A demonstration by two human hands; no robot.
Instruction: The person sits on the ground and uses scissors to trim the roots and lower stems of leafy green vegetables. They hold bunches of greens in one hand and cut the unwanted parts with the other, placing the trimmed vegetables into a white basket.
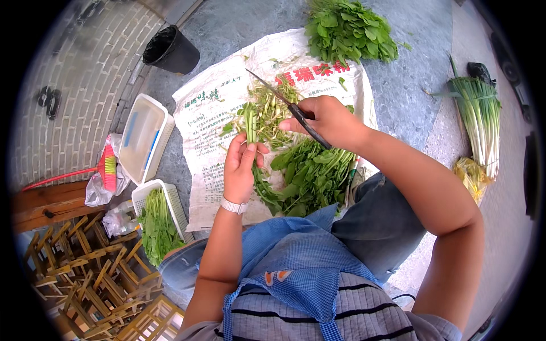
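My left hand (241, 166) grips a small bunch of leafy greens (251, 121), its pale stems pointing up and leaves hanging below my fingers. In my right hand (332, 119) is a pair of black-handled scissors (302, 117), with the narrow blades pointing to the upper left, apart from the stems. A printed white woven sack (204, 170) lies spread on the floor under both hands. On it, a heap of yellowish stem and root trimmings (283, 113) sits between my hands. Closer to my knees lies a pile of greens (320, 170).
A large bunch of greens (349, 32) lies at the sack's far edge. Left stand a black bin (181, 53), a white basket (166, 136) and another basket (172, 209) holding greens. Stacked wooden stools (94, 281) are lower left; scallions (480, 123) lie right.
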